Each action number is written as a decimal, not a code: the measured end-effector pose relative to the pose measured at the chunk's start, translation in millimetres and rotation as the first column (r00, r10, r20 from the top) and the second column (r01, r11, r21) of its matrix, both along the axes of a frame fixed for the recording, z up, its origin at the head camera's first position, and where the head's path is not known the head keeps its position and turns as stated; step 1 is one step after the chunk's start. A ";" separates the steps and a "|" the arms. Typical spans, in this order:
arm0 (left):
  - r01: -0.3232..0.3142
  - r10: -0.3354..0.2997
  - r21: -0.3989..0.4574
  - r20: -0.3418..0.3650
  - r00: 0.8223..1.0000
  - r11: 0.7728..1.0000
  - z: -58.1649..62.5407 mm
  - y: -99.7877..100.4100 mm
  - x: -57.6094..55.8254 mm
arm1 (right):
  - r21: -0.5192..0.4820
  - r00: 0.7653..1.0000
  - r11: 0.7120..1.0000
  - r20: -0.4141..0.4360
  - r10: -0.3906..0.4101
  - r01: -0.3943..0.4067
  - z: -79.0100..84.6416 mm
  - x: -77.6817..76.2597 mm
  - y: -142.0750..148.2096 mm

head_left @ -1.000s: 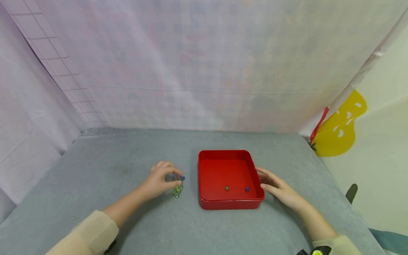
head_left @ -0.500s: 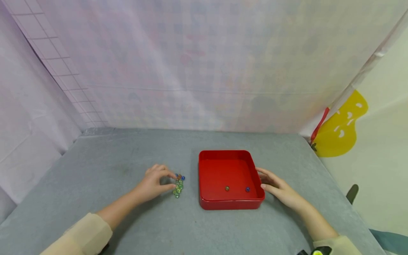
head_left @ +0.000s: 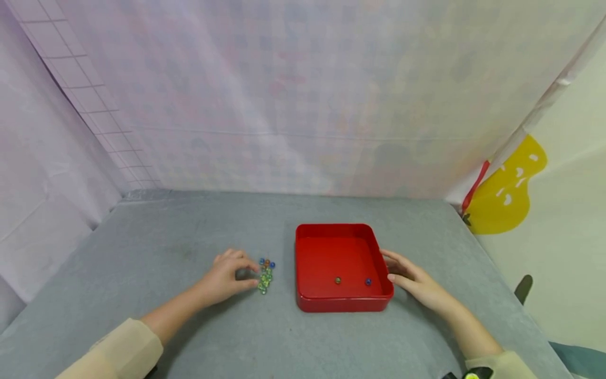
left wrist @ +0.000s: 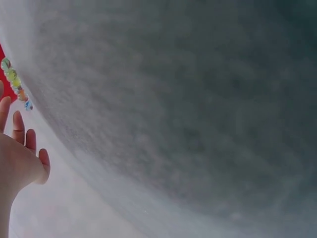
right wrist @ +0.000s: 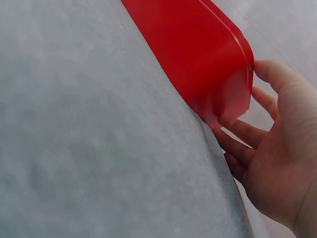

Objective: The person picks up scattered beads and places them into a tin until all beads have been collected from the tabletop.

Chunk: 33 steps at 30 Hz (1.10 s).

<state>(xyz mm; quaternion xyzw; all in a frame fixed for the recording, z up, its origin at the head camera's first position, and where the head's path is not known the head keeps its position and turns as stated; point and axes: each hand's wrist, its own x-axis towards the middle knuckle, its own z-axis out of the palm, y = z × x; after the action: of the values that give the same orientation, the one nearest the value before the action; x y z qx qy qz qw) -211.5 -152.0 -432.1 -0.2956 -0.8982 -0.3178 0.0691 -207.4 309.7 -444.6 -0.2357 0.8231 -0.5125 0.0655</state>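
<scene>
thumb and fingers of the left hand were apart, tips just beside the near-left edge of a marble cluster; no marble showed in the grip, and whether a tip touched one could not be told. the cluster lay on the grey bench, mostly green and yellow-green, with an orange marble between two blue ones at the far end. a strip of bench separated it from the red tray. inside that tray, toward the near wall, lay a greenish-brown marble and, farther right, a blue marble, well apart. right hand rested against the tray's outer right side, fingers spread and not clamped, apparently steadying it. pale cloth hung behind the bench.

step in hand, as judged: selecting a marble from the cluster, with the tray as probable destination. next move seemed to call for thumb and forefinger to close on a single marble without scattering its neighbours; glass-like surfaces would likely roll if nudged.
</scene>
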 end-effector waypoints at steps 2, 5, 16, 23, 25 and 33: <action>0.003 -0.003 -0.011 -0.002 1.000 1.000 -0.7 -0.2 0.7 | -0.001 1.000 1.000 -0.002 0.002 -0.002 -0.4 -0.2 0.3; 0.011 -0.011 -0.010 0.000 1.000 1.000 -1.6 -0.1 2.3 | -0.003 1.000 1.000 0.000 0.001 -0.001 -0.8 -0.5 0.2; 0.019 -0.018 -0.048 0.011 1.000 0.999 -10.0 2.8 2.8 | 0.001 1.000 1.000 -0.007 0.004 -0.004 -1.5 -1.4 1.0; 0.022 -0.023 -0.042 -0.016 1.000 0.999 -11.6 3.3 2.1 | -0.006 1.000 1.000 0.000 0.001 -0.001 -1.4 -1.3 1.1; 0.023 -0.023 -0.043 -0.012 1.000 0.999 -11.1 3.8 2.3 | -0.003 1.000 1.000 -0.001 0.002 -0.002 -1.2 -1.2 1.2; 0.008 -0.005 -0.077 0.034 0.999 0.997 -10.4 6.1 4.0 | 0.006 1.000 1.000 0.011 -0.001 0.001 -1.1 -0.1 0.6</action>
<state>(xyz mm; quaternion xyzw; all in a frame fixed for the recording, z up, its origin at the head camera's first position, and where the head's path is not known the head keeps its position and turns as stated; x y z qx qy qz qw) -207.5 -145.9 -442.5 -0.2957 -0.9099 -0.2879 0.0415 -207.6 310.3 -445.6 -0.2324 0.8242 -0.5116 0.0706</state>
